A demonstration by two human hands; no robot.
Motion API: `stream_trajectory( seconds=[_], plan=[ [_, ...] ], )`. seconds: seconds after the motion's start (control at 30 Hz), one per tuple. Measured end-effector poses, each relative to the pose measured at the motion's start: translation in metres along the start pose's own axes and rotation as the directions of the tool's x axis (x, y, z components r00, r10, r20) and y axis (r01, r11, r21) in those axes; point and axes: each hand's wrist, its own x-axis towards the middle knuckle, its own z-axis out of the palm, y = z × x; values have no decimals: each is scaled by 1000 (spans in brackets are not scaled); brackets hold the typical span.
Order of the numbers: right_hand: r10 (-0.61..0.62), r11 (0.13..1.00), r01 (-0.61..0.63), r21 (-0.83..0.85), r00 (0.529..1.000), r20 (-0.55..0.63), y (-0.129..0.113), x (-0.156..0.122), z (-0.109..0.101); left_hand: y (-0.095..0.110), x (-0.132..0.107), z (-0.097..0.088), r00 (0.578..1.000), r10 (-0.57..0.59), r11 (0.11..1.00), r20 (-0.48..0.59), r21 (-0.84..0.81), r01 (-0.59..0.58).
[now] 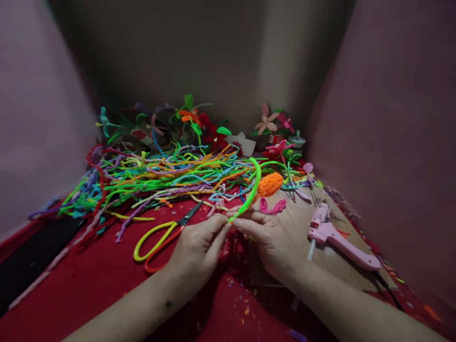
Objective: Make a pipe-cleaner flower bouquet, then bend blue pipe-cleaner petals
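Between my two hands is a bright green pipe cleaner (255,183), its free end curving upward. My left hand (199,242) pinches its lower end between thumb and fingers. Close beside it, my right hand (265,237) is closed on the same pipe cleaner, thumb tip almost touching the left one. An orange pipe-cleaner petal (270,185) sticks up from the right hand's fingers, just right of the green strand; its lower end is hidden by the fingers. Scissors (178,225) with yellow and red handles lie left of my left hand, blades pointing away.
A heap of colourful pipe cleaners (171,175) spreads behind my hands. On a cardboard sheet (299,228) at right rest a pink glue gun (342,242) and a pink looped piece (272,206). Finished flowers (267,121) stand along the back. Red cloth (117,289) covers the surface.
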Motion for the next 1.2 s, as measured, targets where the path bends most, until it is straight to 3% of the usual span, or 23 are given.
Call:
stream_trajectory(
  seconds=[0.07,0.17,0.23,0.3,0.37,0.43,0.53,0.6,0.67,0.73,0.77,0.8,0.87,0.93,1.1,1.2],
  plan=[
    [2,1000,-2,7,1000,17,-1,-1,1,3,1,-2,999,-53,997,-5,-61,52],
    [0,1000,2,-31,998,58,-4,-1,1,9,4,-5,978,-204,934,44,-289,208],
    [4,998,0,-57,997,74,-5,-1,0,10,6,-7,931,-325,799,169,-478,365],
    [-1,998,7,-70,997,81,-5,0,-1,8,8,-8,866,-385,606,318,-621,497],
    [-12,997,19,-71,995,97,-5,1,-2,3,9,-9,823,-370,431,432,-705,564],
    [-4,999,10,-51,992,129,-5,2,-2,-2,9,-10,801,-306,310,515,-741,596],
    [-5,1000,5,-1,989,148,-5,1,-1,-4,9,-12,767,-202,227,609,-733,641],
    [-52,999,50,21,990,129,-5,0,0,-2,8,-13,770,-207,278,604,-718,638],
    [-85,996,81,37,992,95,-4,-2,1,2,7,-12,830,-270,502,487,-665,553],
    [-78,996,75,49,996,53,-2,-3,2,4,4,-9,947,-226,837,230,-452,310],
    [-72,996,71,49,997,31,-1,-3,3,4,2,-6,989,-112,954,99,-266,135],
    [-69,997,69,44,998,7,-1,-3,3,2,1,-4,999,39,998,6,-59,-39],
    [-51,998,52,36,998,-31,1,-3,3,-3,-2,1,953,299,917,-51,290,-273],
    [-18,999,20,41,999,-45,2,-3,4,-8,-3,4,912,407,811,-48,478,-337],
    [-9,1000,9,2,1000,-27,4,-3,3,-11,-3,5,876,473,739,-100,587,-332],
    [-23,997,20,-75,999,-34,6,-3,1,-13,-4,3,859,508,694,-65,622,-363]
  ],
)
